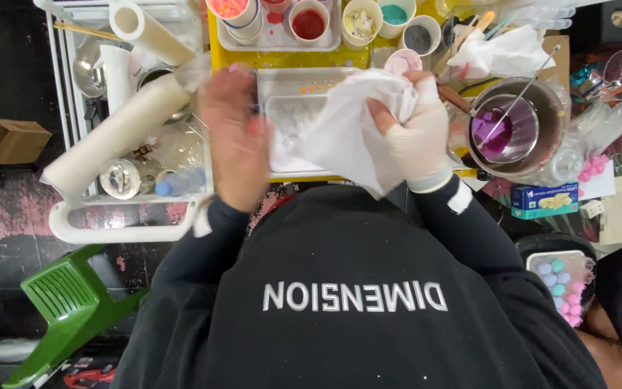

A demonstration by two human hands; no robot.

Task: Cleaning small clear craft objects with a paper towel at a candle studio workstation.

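Note:
My right hand (pixel 415 130), in a thin white glove, is closed on a crumpled white tissue (pixel 350 130) that hangs over a white rectangular tray (pixel 282 94). Blurred with motion, my bare left hand (pixel 235 137) is spread out at the tray's left edge, fingers apart and holding nothing. The tray rests on a yellow table (pixel 253 57). My black sweatshirt fills the lower part of the view.
Cups of coloured material (pixel 309 21) line the far side of the table. A metal pot with purple liquid (pixel 512 130) and a stirring rod stands at the right. A white cart with paper rolls (pixel 120 130) is at left, a green plastic chair (pixel 66 302) below it.

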